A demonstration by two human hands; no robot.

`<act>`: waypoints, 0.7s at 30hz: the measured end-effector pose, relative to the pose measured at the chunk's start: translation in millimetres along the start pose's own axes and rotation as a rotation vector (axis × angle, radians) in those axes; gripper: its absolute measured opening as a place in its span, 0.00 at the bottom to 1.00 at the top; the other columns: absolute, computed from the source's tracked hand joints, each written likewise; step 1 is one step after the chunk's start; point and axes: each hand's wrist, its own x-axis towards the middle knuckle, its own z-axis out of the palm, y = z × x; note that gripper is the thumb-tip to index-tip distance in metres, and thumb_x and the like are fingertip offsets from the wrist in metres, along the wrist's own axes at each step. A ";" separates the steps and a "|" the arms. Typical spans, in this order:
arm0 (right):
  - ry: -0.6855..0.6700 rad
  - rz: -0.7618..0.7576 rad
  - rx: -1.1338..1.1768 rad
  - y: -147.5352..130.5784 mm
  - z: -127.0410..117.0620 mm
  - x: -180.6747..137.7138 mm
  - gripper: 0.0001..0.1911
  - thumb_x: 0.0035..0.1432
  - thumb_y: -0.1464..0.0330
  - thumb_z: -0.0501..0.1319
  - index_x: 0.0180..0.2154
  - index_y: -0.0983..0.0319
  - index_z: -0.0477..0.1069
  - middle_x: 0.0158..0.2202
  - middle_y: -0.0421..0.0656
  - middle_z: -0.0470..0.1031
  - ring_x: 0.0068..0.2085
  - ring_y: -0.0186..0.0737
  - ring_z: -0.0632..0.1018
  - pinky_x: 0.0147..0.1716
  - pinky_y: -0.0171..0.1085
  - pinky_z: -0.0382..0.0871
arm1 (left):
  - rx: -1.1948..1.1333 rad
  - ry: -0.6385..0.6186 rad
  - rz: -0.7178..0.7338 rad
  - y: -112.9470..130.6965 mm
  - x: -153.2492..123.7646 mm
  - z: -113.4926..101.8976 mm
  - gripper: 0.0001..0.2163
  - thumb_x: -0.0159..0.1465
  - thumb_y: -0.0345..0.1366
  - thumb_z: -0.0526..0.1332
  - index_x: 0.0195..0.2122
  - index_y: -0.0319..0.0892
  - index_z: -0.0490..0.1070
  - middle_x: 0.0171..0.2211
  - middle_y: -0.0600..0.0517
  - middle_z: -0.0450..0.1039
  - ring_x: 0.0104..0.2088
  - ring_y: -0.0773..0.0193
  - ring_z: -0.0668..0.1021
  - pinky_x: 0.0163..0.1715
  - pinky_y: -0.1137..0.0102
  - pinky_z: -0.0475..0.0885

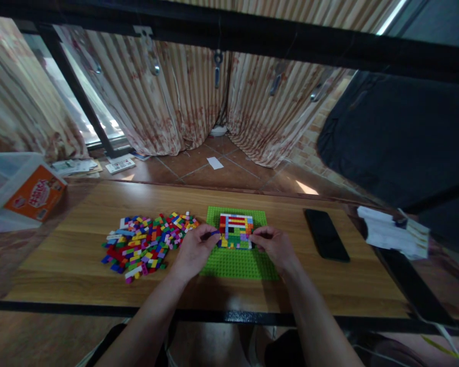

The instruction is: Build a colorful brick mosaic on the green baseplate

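A green studded baseplate (239,267) lies on the wooden table, carrying a block of toy bricks (236,229) in red, white, yellow, purple, green and other colours. At the left edge of this build, my left hand (195,251) pinches a small dark blue brick (215,233) between thumb and fingertips. My right hand (276,247) is closed at the build's right edge, its thumb and fingers pressed together. Whatever sits between those right fingertips is too small to make out. Left of the plate spreads a pile of loose mixed-colour bricks (141,244).
A black phone (326,234) lies on the wooden table (80,244), right of the baseplate. Crumpled white papers (386,232) and another dark device (415,285) are at the far right. A clear plastic bin (7,224) stands at the left. A dark bar (229,30) crosses above, with hooks hanging.
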 end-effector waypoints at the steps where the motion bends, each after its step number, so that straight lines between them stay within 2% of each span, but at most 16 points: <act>1: -0.010 0.000 0.006 0.1 -1.8 0.0 0.15 0.33 0.59 0.74 0.21 0.61 0.75 0.17 0.37 0.72 0.18 0.31 0.66 0.19 0.33 0.58 | -0.015 0.001 0.004 0.0 0.5 -0.9 0.06 0.55 0.38 0.64 0.28 0.41 0.76 0.24 0.55 0.73 0.26 0.66 0.72 0.28 0.72 0.64; 6: 0.003 -0.067 0.090 -5.5 -5.1 -0.8 0.15 0.37 0.59 0.74 0.22 0.61 0.75 0.17 0.35 0.69 0.20 0.29 0.65 0.21 0.33 0.56 | -0.101 0.025 0.013 -3.1 4.4 -5.1 0.06 0.55 0.36 0.64 0.30 0.40 0.77 0.26 0.54 0.75 0.28 0.65 0.73 0.30 0.72 0.67; 10: 0.045 -0.177 0.118 -12.8 9.2 -6.3 0.13 0.41 0.60 0.72 0.23 0.61 0.75 0.18 0.35 0.68 0.21 0.30 0.64 0.22 0.33 0.58 | -0.210 0.029 -0.034 -2.3 3.2 -4.4 0.06 0.54 0.35 0.66 0.32 0.40 0.77 0.28 0.53 0.76 0.30 0.65 0.76 0.32 0.71 0.70; 14: -0.043 -0.250 0.049 -16.6 30.5 -18.8 0.11 0.48 0.59 0.69 0.26 0.60 0.77 0.21 0.37 0.71 0.23 0.32 0.67 0.24 0.34 0.61 | -0.388 -0.015 -0.094 4.2 -2.5 -1.9 0.10 0.53 0.36 0.69 0.35 0.39 0.77 0.28 0.52 0.77 0.29 0.66 0.77 0.34 0.70 0.72; 18: -0.157 -0.264 -0.019 -18.3 45.4 -31.5 0.10 0.52 0.59 0.67 0.31 0.59 0.78 0.23 0.38 0.74 0.24 0.32 0.68 0.25 0.34 0.61 | -0.477 -0.031 -0.064 8.6 -7.3 -0.7 0.11 0.53 0.37 0.70 0.35 0.38 0.76 0.29 0.52 0.77 0.29 0.66 0.77 0.34 0.70 0.72; 21: -0.165 -0.294 -0.040 -18.5 50.8 -35.6 0.10 0.53 0.59 0.67 0.31 0.59 0.78 0.26 0.39 0.77 0.25 0.33 0.70 0.26 0.34 0.62 | -0.465 -0.054 -0.016 7.5 -9.0 -0.2 0.11 0.53 0.37 0.70 0.35 0.38 0.77 0.28 0.53 0.76 0.29 0.67 0.76 0.34 0.71 0.71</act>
